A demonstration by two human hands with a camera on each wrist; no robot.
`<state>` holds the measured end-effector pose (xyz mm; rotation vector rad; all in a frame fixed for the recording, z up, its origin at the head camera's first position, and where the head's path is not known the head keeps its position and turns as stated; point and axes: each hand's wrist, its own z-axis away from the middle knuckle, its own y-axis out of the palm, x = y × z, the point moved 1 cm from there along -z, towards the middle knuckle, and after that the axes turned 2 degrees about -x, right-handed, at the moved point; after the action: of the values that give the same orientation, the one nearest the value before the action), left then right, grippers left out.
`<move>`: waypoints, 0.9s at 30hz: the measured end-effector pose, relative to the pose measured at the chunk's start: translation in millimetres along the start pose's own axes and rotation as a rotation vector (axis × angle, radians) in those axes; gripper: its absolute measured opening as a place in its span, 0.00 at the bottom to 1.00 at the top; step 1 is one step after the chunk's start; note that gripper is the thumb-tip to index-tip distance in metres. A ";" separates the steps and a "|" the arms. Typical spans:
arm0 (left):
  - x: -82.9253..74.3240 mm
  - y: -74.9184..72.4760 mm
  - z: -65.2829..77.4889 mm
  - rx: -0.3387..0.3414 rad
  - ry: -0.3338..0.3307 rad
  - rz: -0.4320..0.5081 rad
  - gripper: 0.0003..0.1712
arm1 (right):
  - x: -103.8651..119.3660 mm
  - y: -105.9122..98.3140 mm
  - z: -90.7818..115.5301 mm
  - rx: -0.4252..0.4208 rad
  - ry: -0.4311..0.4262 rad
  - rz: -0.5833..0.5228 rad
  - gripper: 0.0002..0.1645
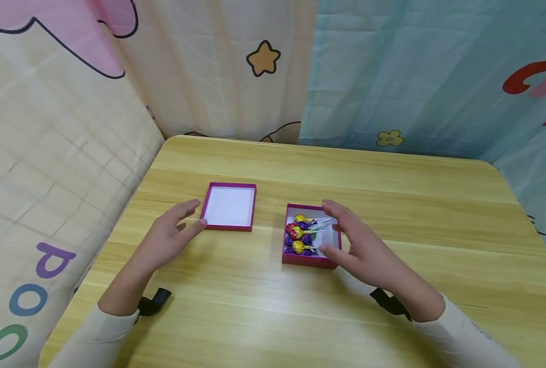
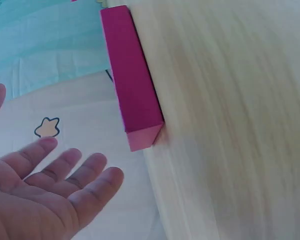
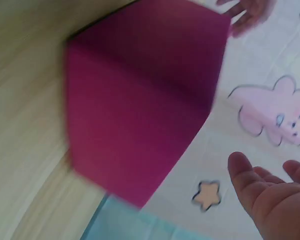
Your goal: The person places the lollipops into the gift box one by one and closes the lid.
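A magenta box with a white inside sits on the table, holding several lollipops in yellow, red and purple wrappers. Their white sticks point right. To its left lies the matching lid, its white inside facing up. My left hand is beside the lid's left edge, fingers spread and relaxed, holding nothing. Over the box's right side hovers my right hand, thumb and fingers apart with nothing between them. The left wrist view shows the lid's magenta side; the right wrist view shows the box's outer walls.
The wooden table has its far edge against a printed curtain. Another curtain hangs along the left side. A black strap shows at the left wrist, and another strap at the right.
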<state>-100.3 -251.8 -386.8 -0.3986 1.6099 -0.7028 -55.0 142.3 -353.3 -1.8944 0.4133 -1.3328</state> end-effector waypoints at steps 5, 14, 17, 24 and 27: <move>-0.2 -6.6 2.0 0.047 -0.119 0.057 0.42 | 32.4 27.5 -19.9 0.060 -0.015 -0.032 0.51; 5.4 -5.7 -3.2 0.106 -0.169 0.077 0.43 | 57.7 71.4 -47.7 0.127 0.099 -0.195 0.53; 8.8 -4.8 -5.3 0.109 -0.172 0.068 0.44 | 63.0 87.0 -55.0 0.140 0.154 -0.296 0.54; 15.2 1.1 -8.6 0.102 -0.177 0.038 0.46 | 71.4 121.5 -63.8 0.123 0.183 -0.383 0.57; 15.7 2.8 -10.8 0.095 -0.179 0.049 0.45 | 71.4 131.9 -69.0 0.090 0.216 -0.399 0.58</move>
<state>-113.1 -257.2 -400.2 -0.3422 1.4072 -0.6844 -67.5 -17.4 -393.5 -1.8239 0.0768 -1.7958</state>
